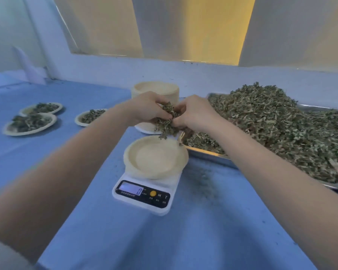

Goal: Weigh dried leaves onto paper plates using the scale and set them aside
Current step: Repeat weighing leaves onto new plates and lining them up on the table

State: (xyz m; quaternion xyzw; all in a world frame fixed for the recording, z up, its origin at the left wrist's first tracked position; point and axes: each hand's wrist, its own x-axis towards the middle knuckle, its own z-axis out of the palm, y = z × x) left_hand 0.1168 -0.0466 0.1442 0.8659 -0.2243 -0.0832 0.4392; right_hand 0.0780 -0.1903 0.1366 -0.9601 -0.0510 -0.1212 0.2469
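A blue cloth (183, 240) is covering the table (dusted with crumbs), pale curtains (193, 26) hanging behind.

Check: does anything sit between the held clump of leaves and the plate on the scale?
Nothing visible does. Both hands, left hand and right hand, hold the leaf clump just beyond the empty plate on the scale.

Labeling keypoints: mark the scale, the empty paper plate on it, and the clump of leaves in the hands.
scale (142, 193), head view, on its display panel
empty paper plate (154, 156), head view, on its bare centre
clump of dried leaves (167, 119), head view, middle of the clump
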